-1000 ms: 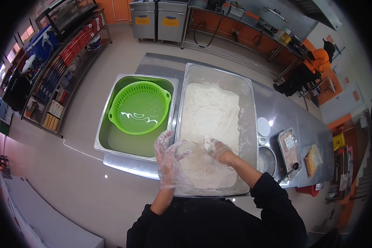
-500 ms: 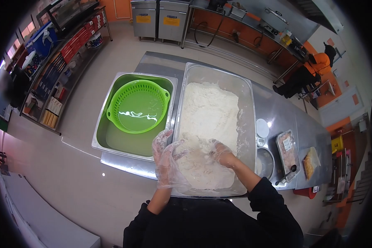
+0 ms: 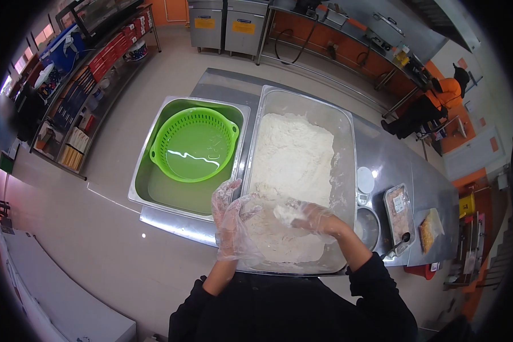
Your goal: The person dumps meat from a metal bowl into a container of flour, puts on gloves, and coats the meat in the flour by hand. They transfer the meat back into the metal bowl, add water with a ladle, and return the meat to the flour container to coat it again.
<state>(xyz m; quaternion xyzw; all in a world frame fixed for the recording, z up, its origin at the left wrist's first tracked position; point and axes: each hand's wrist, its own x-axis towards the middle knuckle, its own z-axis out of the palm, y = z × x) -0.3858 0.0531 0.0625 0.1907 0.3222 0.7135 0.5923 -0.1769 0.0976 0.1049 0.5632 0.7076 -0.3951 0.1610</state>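
A deep metal tray [image 3: 343,165] holds a large mound of white flour [image 3: 293,154], with a thinner floury layer at its near end. Over the tray's near left side, my left hand [image 3: 231,228] wears a clear, flour-dusted plastic glove; its fingers are spread and hold nothing. My right hand [image 3: 318,219], gloved too, is above the near part of the flour, its fingers curled around a loose white clump of flour. Some motion blur softens those fingertips.
Left of the tray, a green colander [image 3: 232,128] sits in a metal pan [image 3: 132,185] of cloudy water. To the right are a scale [image 3: 365,179], a metal bowl [image 3: 376,228], a meat pack [image 3: 400,214], a black spoon [image 3: 405,237] and a bag [image 3: 430,231]. Another person [image 3: 447,94] stands far right.
My right hand has risen slightly out of the flour, and white flour now shows at its fingers. The left hand stays nearly in place. The whole view has shifted slightly.
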